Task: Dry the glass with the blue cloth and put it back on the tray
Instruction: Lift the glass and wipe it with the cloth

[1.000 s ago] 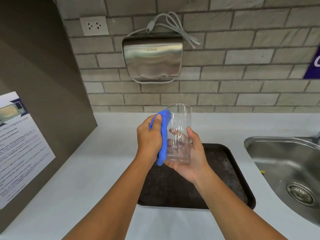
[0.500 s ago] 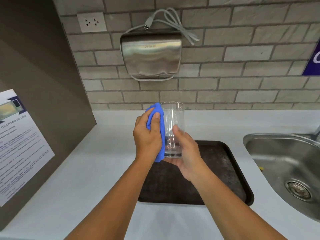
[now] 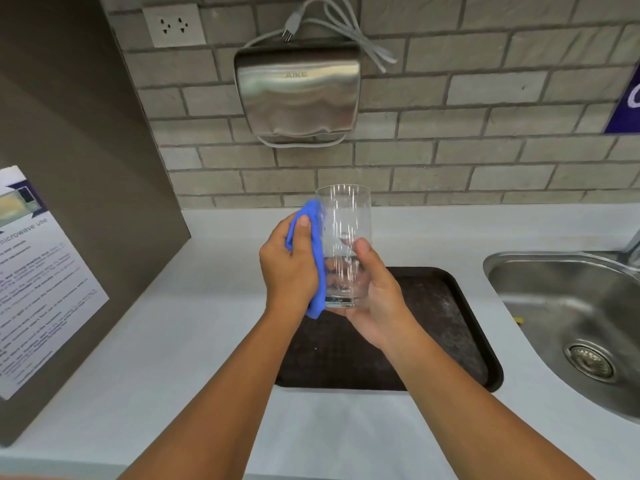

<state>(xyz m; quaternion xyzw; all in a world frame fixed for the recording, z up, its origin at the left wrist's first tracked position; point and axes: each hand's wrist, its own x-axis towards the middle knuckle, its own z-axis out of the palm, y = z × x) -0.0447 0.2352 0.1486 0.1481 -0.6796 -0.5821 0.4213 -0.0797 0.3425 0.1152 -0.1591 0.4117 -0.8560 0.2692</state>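
A clear drinking glass (image 3: 343, 220) is held upright in the air above the far end of the dark brown tray (image 3: 446, 327). My right hand (image 3: 375, 292) cups its base and lower right side, thumb on the front. My left hand (image 3: 289, 268) presses a folded blue cloth (image 3: 313, 244) against the glass's left side, thumb on top of the cloth. The cloth hangs down past the glass's base. Nothing lies on the visible part of the tray.
The tray rests on a white counter (image 3: 173, 341). A steel sink (image 3: 571, 317) is set in at the right. A brown cabinet side with a paper notice (image 3: 38, 282) stands at the left. A steel hand dryer (image 3: 298, 95) hangs on the brick wall behind.
The glass was turned in my right hand while the cloth rubbed up its left side. Both hands stay together over the tray's far end.
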